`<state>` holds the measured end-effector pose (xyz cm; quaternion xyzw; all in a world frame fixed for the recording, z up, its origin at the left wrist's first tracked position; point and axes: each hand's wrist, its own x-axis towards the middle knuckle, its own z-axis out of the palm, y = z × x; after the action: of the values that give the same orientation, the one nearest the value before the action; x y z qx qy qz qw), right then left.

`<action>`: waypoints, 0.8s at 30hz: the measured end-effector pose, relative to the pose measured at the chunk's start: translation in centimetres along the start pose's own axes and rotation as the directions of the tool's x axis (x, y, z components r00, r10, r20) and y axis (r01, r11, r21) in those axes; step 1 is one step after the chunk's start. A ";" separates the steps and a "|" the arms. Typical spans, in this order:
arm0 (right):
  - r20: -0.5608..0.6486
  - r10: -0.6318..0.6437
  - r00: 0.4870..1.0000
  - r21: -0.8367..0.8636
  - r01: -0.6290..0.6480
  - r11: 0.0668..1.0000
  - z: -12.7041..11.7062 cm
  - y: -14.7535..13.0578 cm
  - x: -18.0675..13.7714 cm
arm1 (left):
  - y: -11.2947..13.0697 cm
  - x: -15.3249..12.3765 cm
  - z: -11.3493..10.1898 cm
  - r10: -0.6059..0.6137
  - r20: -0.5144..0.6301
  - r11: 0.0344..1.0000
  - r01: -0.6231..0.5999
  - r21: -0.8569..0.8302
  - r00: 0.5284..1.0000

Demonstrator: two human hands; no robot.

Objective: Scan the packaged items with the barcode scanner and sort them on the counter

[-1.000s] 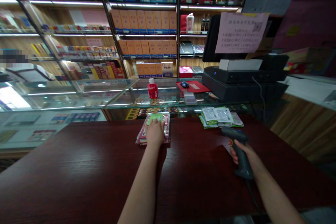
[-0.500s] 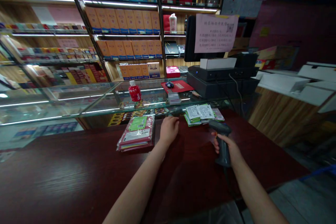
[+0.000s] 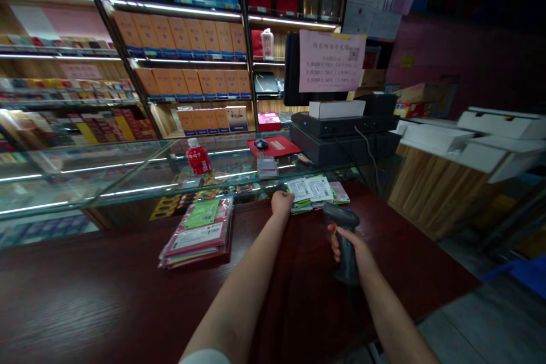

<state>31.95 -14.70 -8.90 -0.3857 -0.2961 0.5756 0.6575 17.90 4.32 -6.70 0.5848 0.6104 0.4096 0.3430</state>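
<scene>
My right hand (image 3: 347, 244) is wrapped round the handle of a dark grey barcode scanner (image 3: 341, 216), held over the dark red-brown counter with its head pointing left and away. My left hand (image 3: 282, 203) is closed, its fingertips at the left edge of a pile of small white and green packets (image 3: 311, 189); it seems to pinch the edge of a packet, though the fingertips are partly hidden. Left of this hand lies a stack of flat items in clear plastic sleeves (image 3: 200, 233), with a green packet (image 3: 202, 214) on top.
A red bottle with a white cap (image 3: 198, 158) stands on the glass display case (image 3: 140, 173). Behind the packets are a mouse (image 3: 261, 144) on a red mat (image 3: 279, 147), a black cash drawer (image 3: 336, 145) and a monitor backed with a paper notice (image 3: 330, 62). Boxed goods fill the shelves.
My left hand has moved right, from the gap between the sleeved stack and the packets to the packets' left edge. The scanner stays in my right hand. The view has turned slightly right.
</scene>
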 end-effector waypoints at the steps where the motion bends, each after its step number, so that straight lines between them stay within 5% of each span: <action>1: 0.001 -0.001 1.000 -0.003 0.001 1.000 0.0 0.0 0.0 | 0.0 0.1 0.1 -0.007 0.001 1.000 0.007 -0.016 1.000; 9: 0.009 0.008 1.000 0.003 -0.008 1.000 0.4 -0.5 -0.4 | 0.4 -0.8 -1.6 0.038 0.014 0.976 -0.034 -0.217 0.999; 14: 0.015 0.016 1.000 0.033 -0.017 0.999 0.6 -0.9 -0.9 | -1.8 -3.7 -4.6 0.105 0.110 0.790 -0.015 -0.613 0.988; 24: 0.097 0.092 0.991 -0.089 -0.083 0.993 1.9 -1.0 -2.3 | -6.7 -4.8 -7.7 0.218 -0.147 0.879 -0.260 -0.401 0.965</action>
<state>30.50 -16.70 -6.95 -0.3963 -0.3361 0.6095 0.5987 8.51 -1.11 -9.69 0.5483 0.4480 0.5975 0.3764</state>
